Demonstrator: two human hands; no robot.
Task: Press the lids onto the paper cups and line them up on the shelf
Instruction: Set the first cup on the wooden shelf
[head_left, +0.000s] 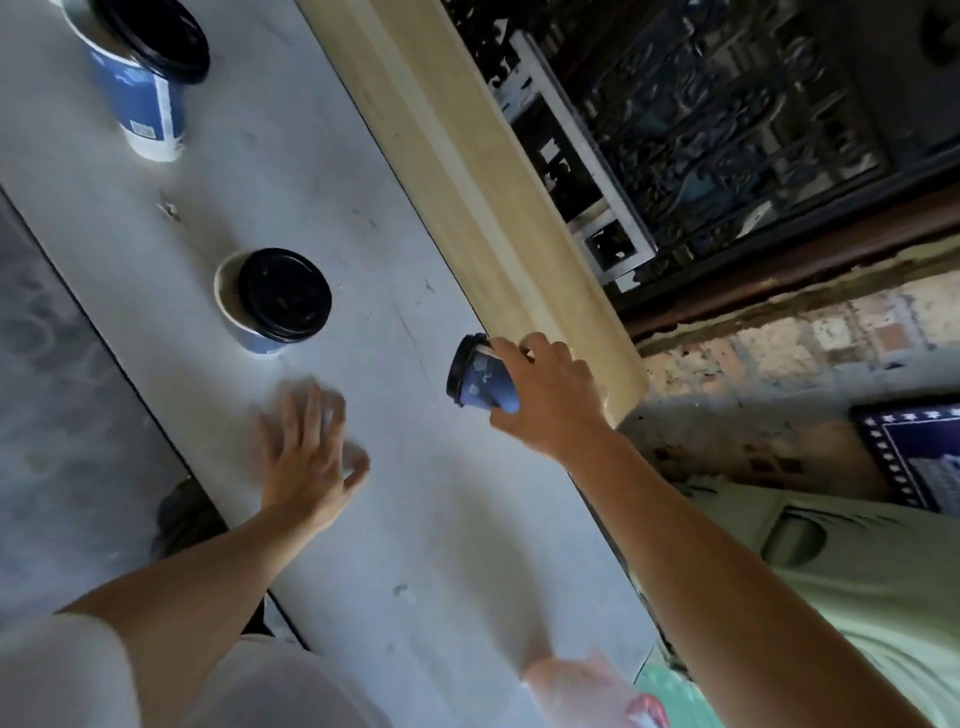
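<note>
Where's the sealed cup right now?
Head view, right of centre: the right hand grips the cup, tilted, beside the wooden ledge.

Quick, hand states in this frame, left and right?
Left hand: open, blurred, over the white surface, holding nothing.
Right hand: grips a lidded blue paper cup.

One head-worn camera looks steeply down, rolled sideways, at the pale grey counter top (426, 519), close above the left hand (306, 447) and right hand (550, 395).
</note>
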